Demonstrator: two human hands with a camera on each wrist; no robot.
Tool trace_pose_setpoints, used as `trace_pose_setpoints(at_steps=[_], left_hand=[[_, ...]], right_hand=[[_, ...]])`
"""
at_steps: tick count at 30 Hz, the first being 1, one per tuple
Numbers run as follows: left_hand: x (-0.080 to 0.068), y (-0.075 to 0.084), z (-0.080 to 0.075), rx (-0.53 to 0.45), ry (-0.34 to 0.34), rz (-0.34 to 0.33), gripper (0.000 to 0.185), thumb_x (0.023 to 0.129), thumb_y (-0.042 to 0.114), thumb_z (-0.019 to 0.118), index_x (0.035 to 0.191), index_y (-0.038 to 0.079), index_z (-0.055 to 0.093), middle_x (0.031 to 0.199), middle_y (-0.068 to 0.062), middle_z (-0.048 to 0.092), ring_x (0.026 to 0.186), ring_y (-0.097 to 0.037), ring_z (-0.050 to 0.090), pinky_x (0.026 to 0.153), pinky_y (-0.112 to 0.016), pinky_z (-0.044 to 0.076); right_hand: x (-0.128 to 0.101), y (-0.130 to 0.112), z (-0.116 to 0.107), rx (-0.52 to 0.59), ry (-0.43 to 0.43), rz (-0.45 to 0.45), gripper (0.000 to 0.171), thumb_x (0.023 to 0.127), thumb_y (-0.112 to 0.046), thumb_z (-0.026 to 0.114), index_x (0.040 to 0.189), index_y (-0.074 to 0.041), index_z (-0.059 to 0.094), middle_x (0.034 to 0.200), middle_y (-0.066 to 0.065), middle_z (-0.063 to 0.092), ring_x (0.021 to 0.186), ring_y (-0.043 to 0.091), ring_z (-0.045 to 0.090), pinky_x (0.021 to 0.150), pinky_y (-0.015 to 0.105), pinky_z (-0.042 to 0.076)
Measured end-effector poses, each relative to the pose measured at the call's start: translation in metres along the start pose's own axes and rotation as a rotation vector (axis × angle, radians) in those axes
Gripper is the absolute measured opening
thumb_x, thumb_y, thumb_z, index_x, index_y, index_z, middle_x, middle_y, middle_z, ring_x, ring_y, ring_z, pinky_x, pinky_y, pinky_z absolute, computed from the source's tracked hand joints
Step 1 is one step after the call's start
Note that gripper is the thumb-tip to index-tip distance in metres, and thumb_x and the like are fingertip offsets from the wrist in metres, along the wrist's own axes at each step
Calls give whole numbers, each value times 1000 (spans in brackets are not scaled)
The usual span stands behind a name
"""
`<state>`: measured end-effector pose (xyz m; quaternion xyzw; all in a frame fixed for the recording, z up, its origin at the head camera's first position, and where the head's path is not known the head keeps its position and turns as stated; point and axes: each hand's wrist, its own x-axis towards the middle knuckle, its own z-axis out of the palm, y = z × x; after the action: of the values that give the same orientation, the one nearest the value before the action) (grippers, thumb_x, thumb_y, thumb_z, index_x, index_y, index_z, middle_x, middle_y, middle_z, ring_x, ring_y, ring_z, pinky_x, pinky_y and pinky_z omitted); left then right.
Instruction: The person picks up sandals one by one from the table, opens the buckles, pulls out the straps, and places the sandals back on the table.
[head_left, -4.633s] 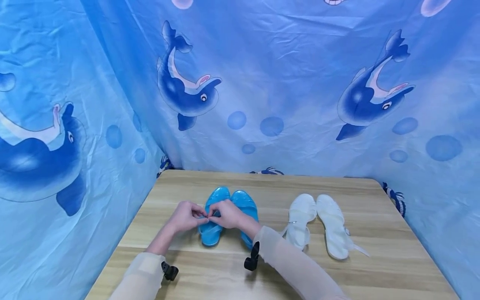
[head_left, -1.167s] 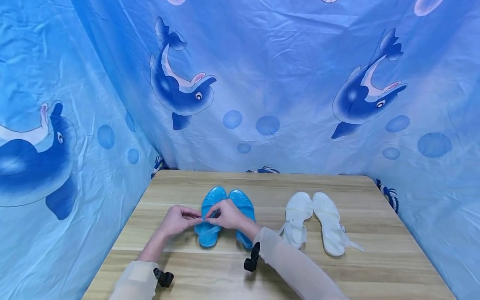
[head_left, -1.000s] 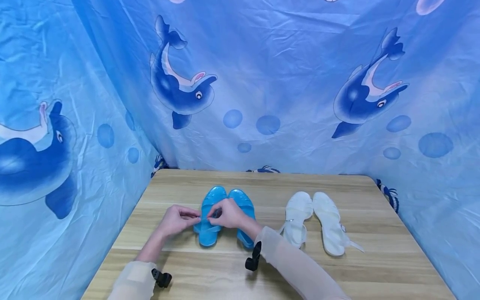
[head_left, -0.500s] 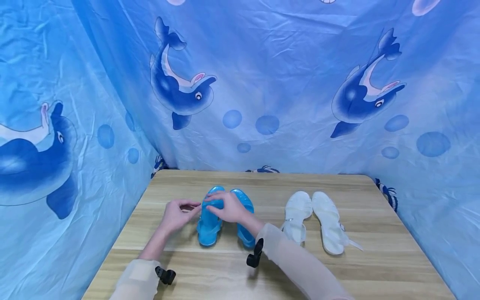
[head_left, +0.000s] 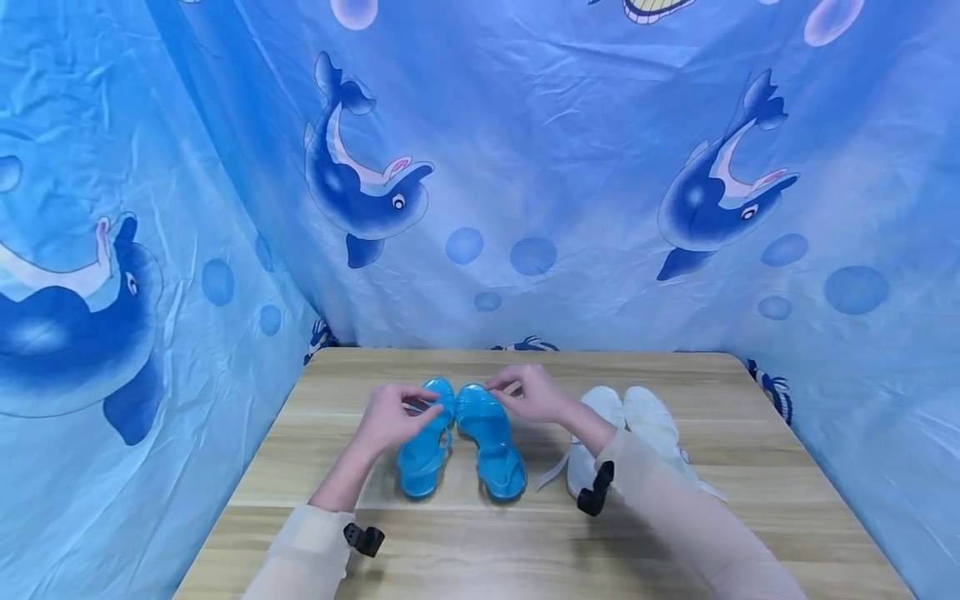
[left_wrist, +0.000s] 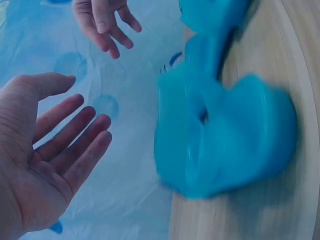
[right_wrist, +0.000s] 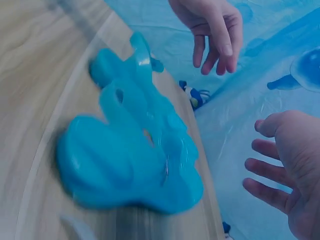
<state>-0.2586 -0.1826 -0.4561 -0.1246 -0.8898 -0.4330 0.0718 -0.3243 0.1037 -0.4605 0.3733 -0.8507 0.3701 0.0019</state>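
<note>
Both hands are off the blue sandals (head_left: 459,437) now: left hand (head_left: 392,414) and right hand (head_left: 534,393) hover just above them, each grip loose, holding nothing.

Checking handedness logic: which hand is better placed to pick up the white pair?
Right. The right hand hangs open beside the white plastic sandals; the left hand is beyond the glossy blue jelly sandals.

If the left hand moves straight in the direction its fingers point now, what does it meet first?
Most likely the right hand. The left hand is open above the blue sandals, fingers aimed at that hand across a gap. Depth is unclear, so it might pass by.
</note>
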Motion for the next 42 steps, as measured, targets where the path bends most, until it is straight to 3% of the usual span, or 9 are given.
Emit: trace_pose_setpoints(at_steps=[3, 8, 14, 20, 27, 34, 38, 42], left_hand=[[1, 7, 9, -4, -12, 4, 16, 94, 18, 83, 108, 12, 84, 104, -7, 82, 90, -19, 79, 79, -31, 65], [3, 14, 21, 5, -45, 47, 14, 95, 15, 81, 108, 13, 84, 101, -4, 81, 87, -16, 77, 77, -30, 64], [1, 18, 34, 50, -138, 84, 11, 95, 10, 79, 105, 12, 84, 94, 0, 80, 84, -10, 72, 75, -25, 61], [4, 30, 53, 69, -222, 142, 11, 96, 11, 78, 105, 7, 84, 95, -4, 82, 84, -14, 76, 75, -27, 62], [8, 34, 82, 141, -276, 117, 14, 97, 11, 77, 108, 5, 84, 99, -4, 82, 86, -14, 73, 73, -26, 61], [14, 33, 99, 189, -326, 75, 14, 98, 12, 76, 107, 6, 84, 103, -7, 83, 95, -22, 77, 82, -35, 65], [18, 30, 100, 171, -402, 68, 12, 98, 8, 76, 106, 4, 84, 103, -9, 83, 99, -25, 78, 85, -39, 65], [21, 25, 97, 119, -484, 12, 14, 98, 7, 75, 109, 4, 83, 108, -10, 82, 102, -24, 76, 89, -41, 64]], right_hand=[[-9, 1, -8, -16, -58, 9, 21, 106, -15, 66, 121, -13, 80, 120, 6, 80, 108, 20, 76, 82, 23, 63], [-22, 2, -11, -28, -85, 23, 22, 105, -11, 65, 121, -14, 80, 119, 7, 81, 104, 19, 77, 80, 22, 63], [-42, 5, 2, -77, -112, 55, 21, 104, -10, 66, 120, -10, 80, 118, 8, 81, 100, 16, 77, 78, 19, 61], [-54, 6, 13, -112, -116, 58, 17, 102, -7, 68, 114, -4, 79, 106, 7, 81, 93, 14, 76, 78, 23, 63], [-65, -1, 32, -116, -142, 138, 4, 98, -8, 73, 97, -7, 69, 91, 3, 76, 79, 7, 71, 70, 22, 59], [-72, -7, 50, -86, -6, 224, 10, 96, -5, 74, 90, -9, 66, 83, 0, 70, 71, 5, 61, 65, 21, 54], [-74, -3, 56, -10, 87, 328, 10, 96, -8, 75, 89, -12, 71, 82, -4, 70, 74, 6, 62, 66, 20, 55], [-76, -1, 62, 22, 145, 360, 12, 96, -11, 77, 87, -16, 74, 81, -6, 71, 74, 5, 63, 67, 19, 55]])
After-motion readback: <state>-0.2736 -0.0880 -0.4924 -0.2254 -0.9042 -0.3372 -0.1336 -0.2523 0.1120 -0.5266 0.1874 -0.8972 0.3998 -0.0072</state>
